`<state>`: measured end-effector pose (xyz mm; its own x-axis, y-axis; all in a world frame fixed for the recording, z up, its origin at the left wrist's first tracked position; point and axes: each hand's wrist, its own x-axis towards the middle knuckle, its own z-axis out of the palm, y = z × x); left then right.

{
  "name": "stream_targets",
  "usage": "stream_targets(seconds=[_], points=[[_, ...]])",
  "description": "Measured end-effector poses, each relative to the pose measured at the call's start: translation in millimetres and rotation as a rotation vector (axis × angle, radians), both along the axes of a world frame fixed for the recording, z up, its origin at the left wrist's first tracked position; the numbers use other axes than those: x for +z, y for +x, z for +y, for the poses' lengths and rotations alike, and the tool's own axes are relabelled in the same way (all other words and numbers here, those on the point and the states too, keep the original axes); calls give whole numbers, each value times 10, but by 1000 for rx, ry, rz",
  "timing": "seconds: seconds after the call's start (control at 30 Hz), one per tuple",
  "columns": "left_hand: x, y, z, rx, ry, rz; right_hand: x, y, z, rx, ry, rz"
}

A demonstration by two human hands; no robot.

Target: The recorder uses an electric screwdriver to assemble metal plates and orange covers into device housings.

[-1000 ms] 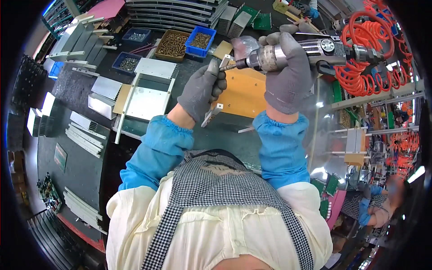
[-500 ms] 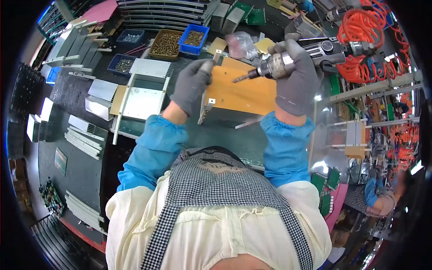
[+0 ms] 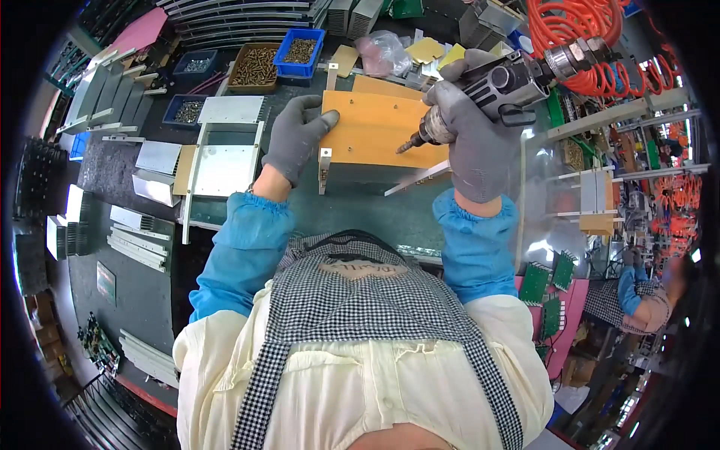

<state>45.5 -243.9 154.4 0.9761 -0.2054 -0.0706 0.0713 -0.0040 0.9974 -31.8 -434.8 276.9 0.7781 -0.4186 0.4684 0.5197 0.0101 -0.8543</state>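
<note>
A box-like assembly with an orange top panel and dark sides is in front of me on the bench. My left hand, in a grey glove, is closed at its left edge, thumb pressed on the orange face. My right hand, gloved too, grips a black and silver power screwdriver. Its bit points down and left, with the tip at or just above the panel near the front edge; contact is unclear. Small screw heads or holes dot the panel. Pale metal strips stick out at its corners.
Left of the assembly lies a silver metal frame. Beyond stand a blue bin and a brown box of screws. A coiled orange hose hangs at the upper right. Another person works at the far right.
The screwdriver's tip has come right and nearer to me over the panel. My left thumb now rests on the panel's left edge. The whole view has shifted slightly.
</note>
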Motion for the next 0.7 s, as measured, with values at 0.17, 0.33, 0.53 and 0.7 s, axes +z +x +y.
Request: stream_targets(seconds=[0.17, 0.33, 0.53, 0.7], points=[[-31, -12, 16, -9, 56, -9, 47, -43, -5, 71, -115, 94], [-23, -33, 22, -1, 29, 9, 79, -80, 115, 115, -139, 97], [-52, -30, 18, -33, -4, -3, 112, -87, 109, 163, -69, 171], [-87, -30, 19, -16, 10, -2, 91, -44, 135, 104, -142, 152]])
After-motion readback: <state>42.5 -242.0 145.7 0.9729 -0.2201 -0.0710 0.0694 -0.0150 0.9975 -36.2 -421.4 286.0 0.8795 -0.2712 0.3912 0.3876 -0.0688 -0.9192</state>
